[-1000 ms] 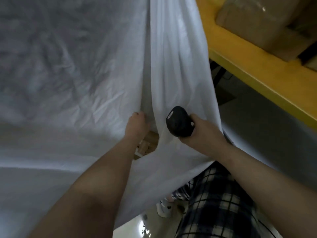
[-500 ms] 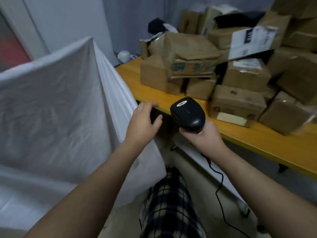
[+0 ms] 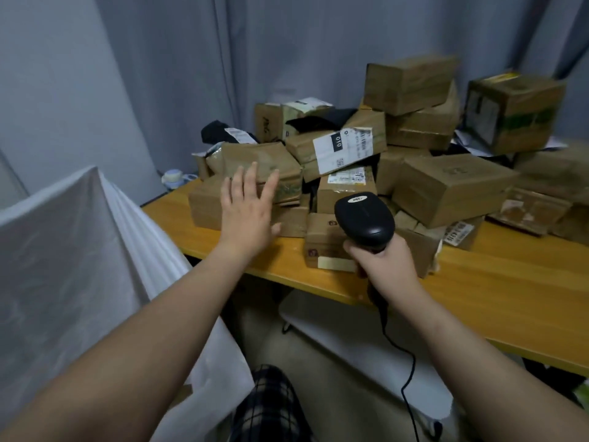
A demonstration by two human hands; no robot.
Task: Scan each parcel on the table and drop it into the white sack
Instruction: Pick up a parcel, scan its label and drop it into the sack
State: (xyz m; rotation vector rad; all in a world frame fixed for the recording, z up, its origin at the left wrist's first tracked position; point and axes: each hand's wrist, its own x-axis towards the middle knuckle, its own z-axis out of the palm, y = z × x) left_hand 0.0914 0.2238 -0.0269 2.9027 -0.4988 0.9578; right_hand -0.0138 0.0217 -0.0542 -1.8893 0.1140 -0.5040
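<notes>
Left hand point(image 3: 247, 212) reaches over the near-left edge of the heap of brown cardboard parcels point(image 3: 446, 186). Its grip is wide open, fingers spread, holding nothing; probably spread to take a box broadside. Can't tell if it touches the crumpled brown paper-wrapped parcel point(image 3: 255, 161) behind it. Right hand point(image 3: 382, 260) has its grip wrapped round the handle of the black plastic handheld barcode scanner point(image 3: 365, 218), head aimed at the heap, ready for a label. Black cord point(image 3: 408, 371) hangs below. Parcels sit on the yellow wooden bench point(image 3: 510, 298). White cloth sack point(image 3: 79, 250) stands left, just beside the bench end, likely for a short drop.
</notes>
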